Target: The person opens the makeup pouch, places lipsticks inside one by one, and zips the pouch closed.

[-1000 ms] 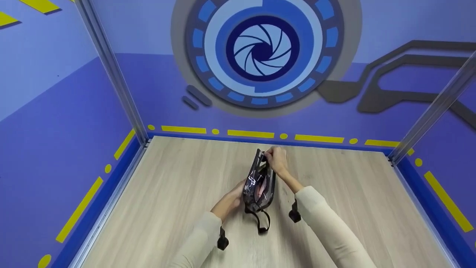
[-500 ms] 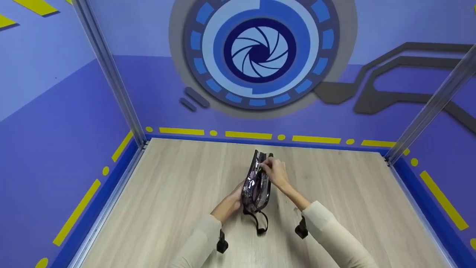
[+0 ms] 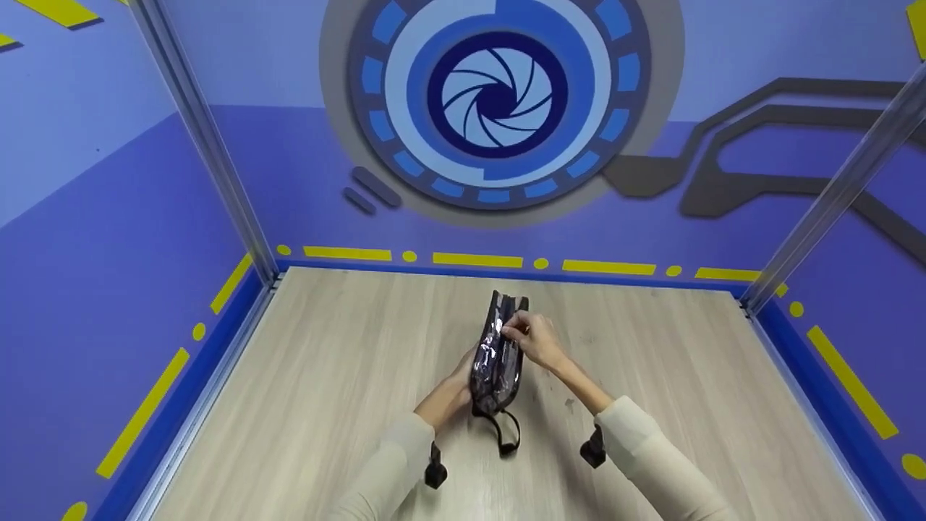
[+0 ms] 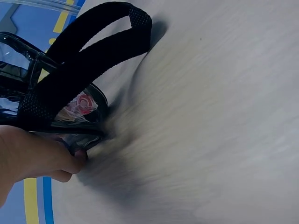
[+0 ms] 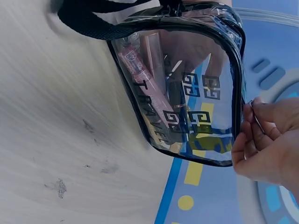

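Observation:
A clear plastic toiletry bag [image 3: 486,369] with black piping stands tilted between the hands, its zipped edge facing up. My left hand [image 3: 457,380] holds it from the left side; in the right wrist view, fingers show through the clear plastic. In the left wrist view the left hand [image 4: 35,156] grips the bag beside a black strap handle [image 4: 88,67]. My right hand [image 3: 537,340] pinches at the zip toward the bag's far end. A thin metal zipper pull [image 5: 256,114] shows between its fingertips in the right wrist view. Inside the bag are a pink tube [image 5: 145,77] and other small cosmetics.
The bag is over a light wood tabletop [image 3: 362,325]. Blue printed walls [image 3: 304,181] with yellow marks enclose it at the back and sides, with metal posts [image 3: 210,145] at the corners. Black wrist cameras [image 3: 435,470] hang below both sleeves.
My right hand has moved from the bag's far end along the zip toward me. The bag's mouth, wide open a second ago, has narrowed. My left hand keeps its hold.

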### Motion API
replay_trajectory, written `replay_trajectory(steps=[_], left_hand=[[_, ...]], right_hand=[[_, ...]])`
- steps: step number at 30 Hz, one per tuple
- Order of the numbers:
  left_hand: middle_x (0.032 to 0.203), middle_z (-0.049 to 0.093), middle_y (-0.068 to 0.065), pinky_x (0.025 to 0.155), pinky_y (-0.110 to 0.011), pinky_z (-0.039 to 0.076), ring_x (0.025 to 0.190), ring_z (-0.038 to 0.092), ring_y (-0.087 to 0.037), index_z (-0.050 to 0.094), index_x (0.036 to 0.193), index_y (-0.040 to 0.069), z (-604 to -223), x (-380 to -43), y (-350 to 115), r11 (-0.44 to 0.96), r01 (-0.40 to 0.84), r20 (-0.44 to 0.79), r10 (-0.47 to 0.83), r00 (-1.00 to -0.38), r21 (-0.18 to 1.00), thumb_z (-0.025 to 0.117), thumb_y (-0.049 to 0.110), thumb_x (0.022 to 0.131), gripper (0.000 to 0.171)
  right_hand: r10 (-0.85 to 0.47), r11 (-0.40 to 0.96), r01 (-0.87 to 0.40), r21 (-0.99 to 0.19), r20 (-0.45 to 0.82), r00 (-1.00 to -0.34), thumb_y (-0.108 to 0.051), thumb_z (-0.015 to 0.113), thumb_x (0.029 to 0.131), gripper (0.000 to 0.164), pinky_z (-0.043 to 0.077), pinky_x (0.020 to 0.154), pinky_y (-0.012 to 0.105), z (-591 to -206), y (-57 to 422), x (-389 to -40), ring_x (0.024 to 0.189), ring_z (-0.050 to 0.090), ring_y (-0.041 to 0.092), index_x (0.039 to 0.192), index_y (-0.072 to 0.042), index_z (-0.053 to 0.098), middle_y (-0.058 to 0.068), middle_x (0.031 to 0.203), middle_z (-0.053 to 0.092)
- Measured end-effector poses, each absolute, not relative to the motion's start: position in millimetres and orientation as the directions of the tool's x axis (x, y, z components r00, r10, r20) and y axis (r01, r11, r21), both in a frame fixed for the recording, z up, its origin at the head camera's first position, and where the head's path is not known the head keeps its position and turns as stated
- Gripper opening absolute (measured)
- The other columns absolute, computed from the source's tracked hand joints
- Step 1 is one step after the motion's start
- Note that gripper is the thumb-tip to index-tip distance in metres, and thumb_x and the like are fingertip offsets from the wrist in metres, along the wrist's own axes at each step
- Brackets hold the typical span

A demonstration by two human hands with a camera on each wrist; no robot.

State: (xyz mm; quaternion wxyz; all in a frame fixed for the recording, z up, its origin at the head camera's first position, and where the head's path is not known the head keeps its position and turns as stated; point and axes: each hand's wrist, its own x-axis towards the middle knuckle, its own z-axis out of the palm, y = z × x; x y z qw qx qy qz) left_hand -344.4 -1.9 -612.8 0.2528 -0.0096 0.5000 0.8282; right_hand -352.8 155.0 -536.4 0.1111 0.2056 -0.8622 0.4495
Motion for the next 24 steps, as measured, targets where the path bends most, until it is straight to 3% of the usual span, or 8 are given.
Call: replay_trajectory(steps=[6, 13, 17, 21, 24], left_hand=[[0.08, 0.067, 0.005, 0.064, -0.02, 0.054, 0.068, 0.063, -0.006, 0.063, 0.096, 0.017, -611.8, -344.6, 1.4, -0.455, -0.462, -0.257, 0.442, -0.859, 0.761, 0.027, 0.038, 0.11, 0.044], [0.074, 0.063, 0.008, 0.062, -0.019, 0.051, 0.065, 0.059, -0.004, 0.061, 0.087, 0.019, -610.8, -344.7, 7.4, -0.479, -0.483, -0.257, 0.462, -0.849, 0.733, 0.026, 0.035, 0.109, 0.045], [0.076, 0.064, 0.006, 0.06, -0.02, 0.052, 0.065, 0.06, -0.006, 0.064, 0.095, 0.016, -609.9, -344.6, 8.9, -0.434, -0.473, -0.285, 0.431, -0.857, 0.767, 0.026, 0.052, 0.108, 0.054], [0.086, 0.067, 0.003, 0.064, -0.022, 0.053, 0.072, 0.061, -0.008, 0.065, 0.116, 0.013, -607.7, -346.0, 9.6, -0.365, -0.458, -0.308, 0.4, -0.863, 0.81, 0.024, 0.075, 0.1, 0.076], [0.092, 0.068, 0.003, 0.068, -0.023, 0.053, 0.078, 0.062, -0.01, 0.063, 0.126, 0.012, -606.9, -348.8, 9.8, -0.338, -0.439, -0.298, 0.393, -0.87, 0.833, 0.024, 0.081, 0.096, 0.084]], right_hand=[[-0.331, 0.523, -0.522, -0.674, 0.404, -0.853, -0.001, 0.072, 0.091, 0.009, 0.043, 0.055, 0.016, -540.4, 153.7, -335.5, 0.06, 0.053, 0.001, 0.082, 0.002, 0.071, 0.013, 0.074, 0.073], [-0.296, 0.54, -0.537, -0.648, 0.451, -0.842, 0.002, 0.074, 0.088, 0.008, 0.047, 0.056, 0.018, -546.8, 149.3, -316.1, 0.061, 0.056, 0.005, 0.081, 0.002, 0.07, 0.013, 0.075, 0.073], [-0.284, 0.512, -0.523, -0.681, 0.441, -0.852, 0.003, 0.073, 0.089, 0.008, 0.048, 0.056, 0.018, -550.2, 150.6, -314.0, 0.062, 0.059, 0.006, 0.082, 0.003, 0.069, 0.015, 0.077, 0.074], [-0.297, 0.503, -0.534, -0.679, 0.445, -0.845, 0.003, 0.072, 0.089, 0.008, 0.044, 0.057, 0.016, -550.1, 155.3, -322.1, 0.063, 0.053, 0.003, 0.082, 0.004, 0.069, 0.015, 0.076, 0.072], [-0.336, 0.499, -0.565, -0.657, 0.454, -0.825, 0.003, 0.072, 0.09, 0.008, 0.042, 0.058, 0.016, -549.5, 160.1, -328.6, 0.065, 0.05, 0.002, 0.082, 0.004, 0.068, 0.015, 0.075, 0.071]])
